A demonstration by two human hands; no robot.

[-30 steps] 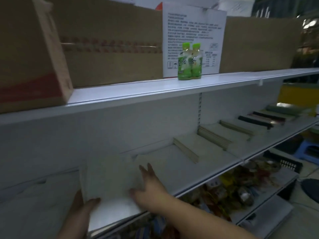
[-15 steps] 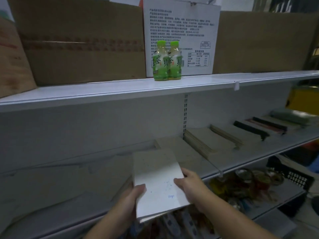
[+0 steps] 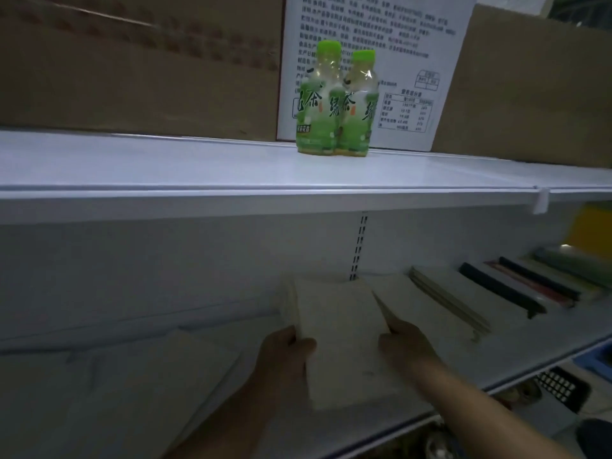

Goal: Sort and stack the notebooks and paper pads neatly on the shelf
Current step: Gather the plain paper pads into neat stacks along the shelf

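Observation:
I hold a pale paper pad (image 3: 344,339) flat over the white lower shelf (image 3: 99,326). My left hand (image 3: 281,362) grips its left edge with the thumb on top. Its right edge is held by my right hand (image 3: 404,342). The pad's far end lies over a low stack of similar pads (image 3: 291,299). To the right, more pale pad stacks (image 3: 443,299) lie in a row, then dark-spined notebooks (image 3: 500,289). Another pale pad (image 3: 159,385) lies flat at the left.
The upper shelf (image 3: 231,180) juts out just above, carrying two green tea bottles (image 3: 334,104), cardboard boxes (image 3: 132,67) and a printed white sheet (image 3: 414,61). A black basket (image 3: 559,385) and packaged goods sit lower right.
Both hands lifted the pad off the left part of the shelf and carried it right and inward, over the pad stack. The view swung left and closer to the shelf.

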